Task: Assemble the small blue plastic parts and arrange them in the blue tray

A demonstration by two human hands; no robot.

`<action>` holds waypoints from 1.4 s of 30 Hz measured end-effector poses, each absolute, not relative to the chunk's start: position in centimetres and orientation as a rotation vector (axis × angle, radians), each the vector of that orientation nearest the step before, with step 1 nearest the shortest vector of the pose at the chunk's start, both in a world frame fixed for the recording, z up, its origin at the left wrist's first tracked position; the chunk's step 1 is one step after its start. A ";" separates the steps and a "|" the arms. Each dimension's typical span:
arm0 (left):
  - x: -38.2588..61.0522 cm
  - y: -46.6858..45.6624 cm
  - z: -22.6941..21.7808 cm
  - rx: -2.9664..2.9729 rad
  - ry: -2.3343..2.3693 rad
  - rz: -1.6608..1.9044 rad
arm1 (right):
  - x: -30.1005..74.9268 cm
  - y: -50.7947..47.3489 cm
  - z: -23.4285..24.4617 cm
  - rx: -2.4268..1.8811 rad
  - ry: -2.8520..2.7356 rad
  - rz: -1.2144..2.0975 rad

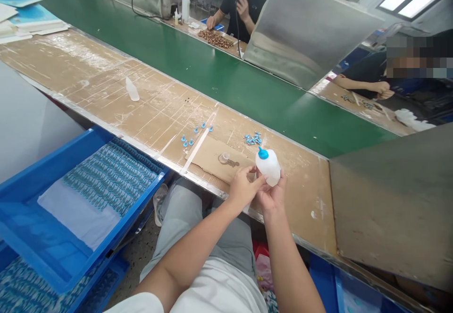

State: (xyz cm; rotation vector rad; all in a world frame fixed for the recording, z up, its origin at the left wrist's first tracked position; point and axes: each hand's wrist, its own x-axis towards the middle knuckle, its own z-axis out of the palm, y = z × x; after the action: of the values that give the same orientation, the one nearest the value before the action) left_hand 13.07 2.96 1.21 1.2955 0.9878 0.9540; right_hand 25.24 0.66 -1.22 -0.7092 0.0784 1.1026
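A white squeeze bottle with a blue nozzle cap is tilted above the bench near its front edge. My right hand is closed around its lower part from the right. From the left, my left hand is closed with its fingers against the bottle's side. Beneath and to the left lies a flat cardboard piece, bearing a small clear round cup beside a wet dark patch. Just behind the bottle sits a pile of small blue and silver parts. Several blue pegs stand left of the cardboard.
A smaller translucent bottle stands farther left on the bench. Beyond runs a green conveyor belt, with two people working across it. A blue tray of small parts juts out at lower left. A metal panel borders the right.
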 end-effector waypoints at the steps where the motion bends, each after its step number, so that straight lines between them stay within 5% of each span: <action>1: 13.3 2.9 1.3 1.329 0.986 0.943 | 26.2 0.4 -1.5 -0.665 0.077 1.151; 9: 12.0 1.5 1.5 1.414 0.929 0.878 | 34.6 -0.7 -3.1 -0.206 0.162 1.425; 14: 7.7 1.9 0.1 1.324 1.001 0.965 | 38.7 -0.8 -3.3 0.367 0.792 1.558; 22: -0.5 3.8 -1.2 1.147 1.329 1.241 | 38.7 -0.5 -1.1 1.422 1.512 0.623; 25: -2.3 3.6 -1.4 1.072 1.408 1.291 | 37.3 -0.7 -0.3 1.175 1.346 0.709; 30: -3.5 2.7 -1.4 1.081 1.440 1.284 | 32.7 -3.5 1.6 0.156 0.575 1.170; 34: -2.5 1.2 0.5 1.297 1.282 1.230 | 27.4 -7.1 5.3 -0.476 -0.091 1.120; 42: 2.5 -2.1 8.8 1.827 0.660 1.286 | 21.9 -10.2 11.7 -0.722 -0.591 1.112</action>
State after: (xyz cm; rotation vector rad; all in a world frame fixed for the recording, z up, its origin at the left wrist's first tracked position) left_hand 2.46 -2.15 8.77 1.8273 0.6605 1.2864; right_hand 21.91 -10.16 11.67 -0.7220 -0.5906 1.1120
